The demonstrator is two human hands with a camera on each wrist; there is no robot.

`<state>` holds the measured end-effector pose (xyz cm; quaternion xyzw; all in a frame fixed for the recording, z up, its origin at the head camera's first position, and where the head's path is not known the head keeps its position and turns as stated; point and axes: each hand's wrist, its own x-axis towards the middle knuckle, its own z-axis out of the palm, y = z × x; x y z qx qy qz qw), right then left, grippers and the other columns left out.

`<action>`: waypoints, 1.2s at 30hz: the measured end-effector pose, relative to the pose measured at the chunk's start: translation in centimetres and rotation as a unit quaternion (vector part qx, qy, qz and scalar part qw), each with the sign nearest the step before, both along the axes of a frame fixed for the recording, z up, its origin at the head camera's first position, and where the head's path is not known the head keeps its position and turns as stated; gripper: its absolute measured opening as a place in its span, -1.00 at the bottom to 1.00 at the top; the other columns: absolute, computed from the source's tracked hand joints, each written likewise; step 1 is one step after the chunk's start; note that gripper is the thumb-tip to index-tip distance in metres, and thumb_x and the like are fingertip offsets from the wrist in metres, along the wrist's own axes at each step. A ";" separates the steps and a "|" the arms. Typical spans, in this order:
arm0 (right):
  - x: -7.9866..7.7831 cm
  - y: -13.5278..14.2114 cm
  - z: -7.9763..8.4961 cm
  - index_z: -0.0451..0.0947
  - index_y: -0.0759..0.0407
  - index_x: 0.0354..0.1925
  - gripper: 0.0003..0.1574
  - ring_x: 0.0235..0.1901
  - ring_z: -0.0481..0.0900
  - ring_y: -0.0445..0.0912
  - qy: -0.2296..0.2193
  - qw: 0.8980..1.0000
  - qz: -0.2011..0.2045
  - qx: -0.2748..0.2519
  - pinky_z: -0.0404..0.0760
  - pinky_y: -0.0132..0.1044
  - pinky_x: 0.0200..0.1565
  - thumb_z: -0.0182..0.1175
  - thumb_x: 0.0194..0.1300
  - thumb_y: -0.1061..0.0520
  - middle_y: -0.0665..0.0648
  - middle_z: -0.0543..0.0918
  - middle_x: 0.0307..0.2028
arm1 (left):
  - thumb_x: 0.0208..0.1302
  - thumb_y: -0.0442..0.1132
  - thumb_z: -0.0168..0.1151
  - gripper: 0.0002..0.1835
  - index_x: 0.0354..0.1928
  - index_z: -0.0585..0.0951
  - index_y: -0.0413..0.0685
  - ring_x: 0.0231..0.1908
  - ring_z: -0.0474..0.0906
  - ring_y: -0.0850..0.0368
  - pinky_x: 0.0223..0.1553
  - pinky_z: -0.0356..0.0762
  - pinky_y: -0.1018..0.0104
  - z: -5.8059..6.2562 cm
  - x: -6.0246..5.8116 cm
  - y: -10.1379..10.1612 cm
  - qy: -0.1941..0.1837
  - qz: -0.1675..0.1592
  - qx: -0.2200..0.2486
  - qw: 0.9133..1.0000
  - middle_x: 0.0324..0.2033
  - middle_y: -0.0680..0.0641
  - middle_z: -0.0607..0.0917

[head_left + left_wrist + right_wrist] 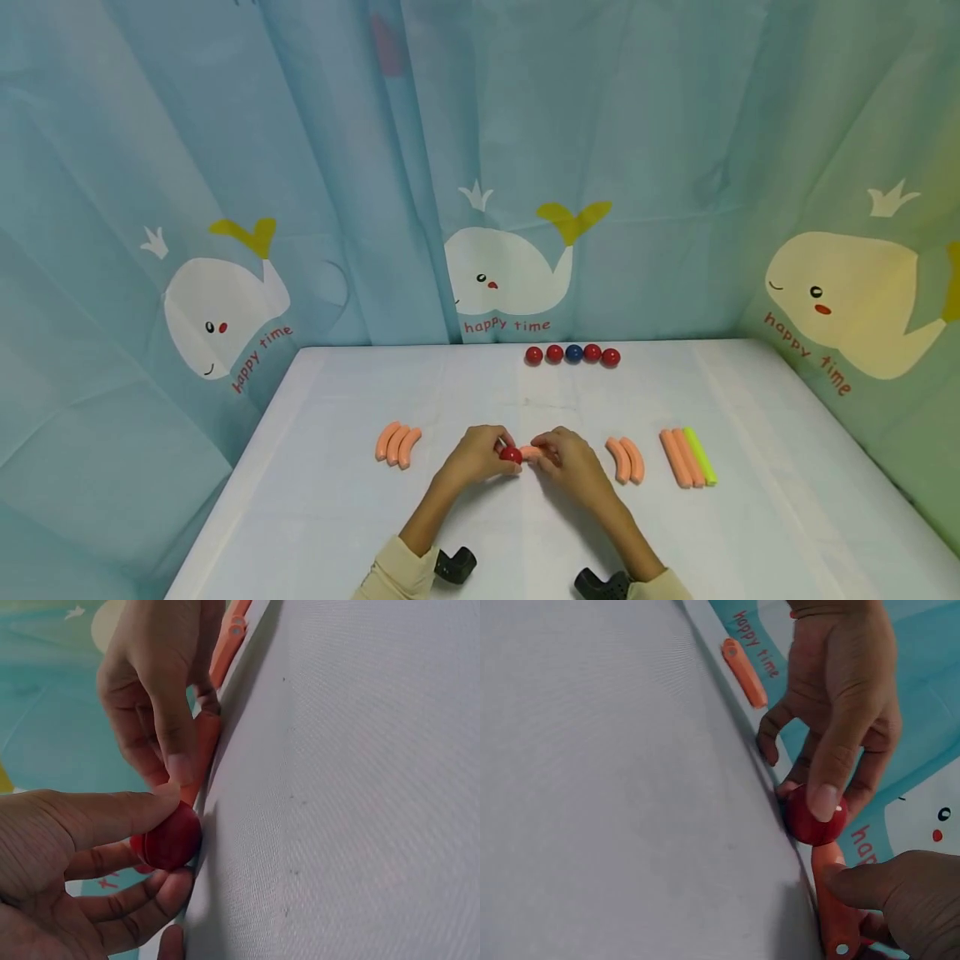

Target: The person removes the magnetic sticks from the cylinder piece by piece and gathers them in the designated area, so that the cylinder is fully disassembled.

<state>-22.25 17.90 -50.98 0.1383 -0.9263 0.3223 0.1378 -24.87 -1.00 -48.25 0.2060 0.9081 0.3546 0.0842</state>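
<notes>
Low over the middle of the white table, my left hand (478, 454) pinches a shiny red ball (171, 841) between thumb and fingers. My right hand (576, 468) grips a short, curved orange rod (834, 919) with thumb and fingers. One end of the rod meets the ball, seen in both wrist views. A small silvery disc (842, 949) shows near the rod's other end. Part of the rod is hidden by the right fingers in the head view.
Three curved orange rods (398, 445) lie to the left, two more curved rods (626, 460) to the right. Beyond them are two straight orange rods (676, 458) and a green rod (701, 457). Red balls (554, 354) and one blue ball (574, 354) line the back edge.
</notes>
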 end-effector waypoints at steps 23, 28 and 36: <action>0.0 -0.9 -0.8 0.63 0.15 -0.37 -0.82 -0.33 0.56 -0.13 0.119 0.990 0.036 0.066 0.57 -0.25 -0.35 0.43 0.11 0.10 0.01 0.61 -0.38 | -0.03 -0.24 0.50 -0.76 -0.32 0.67 -0.15 -0.53 0.38 0.33 -0.53 0.36 0.51 -0.6 0.1 -0.4 0.028 0.013 0.024 0.999 -0.50 -0.04 0.64; 0.1 -0.4 -0.3 0.61 0.17 -0.36 -0.84 -0.39 0.48 -0.21 0.076 0.995 0.042 0.039 0.52 -0.32 -0.33 0.39 0.15 0.13 -0.01 0.58 -0.42 | -0.06 -0.24 0.42 -0.82 -0.35 0.67 -0.07 -0.52 0.42 0.31 -0.51 0.41 0.46 -1.0 -0.5 -0.8 0.027 0.030 0.032 0.999 -0.51 0.04 0.63; 0.0 0.1 -0.5 0.62 0.17 -0.33 -0.84 -0.41 0.45 -0.24 0.064 0.997 0.032 0.033 0.51 -0.32 -0.33 0.38 0.17 0.13 -0.02 0.58 -0.41 | -0.03 -0.21 0.42 -0.84 -0.35 0.67 0.00 -0.46 0.46 0.25 -0.44 0.44 0.39 -1.0 -1.0 -1.4 -0.006 0.041 0.044 0.998 -0.46 0.06 0.63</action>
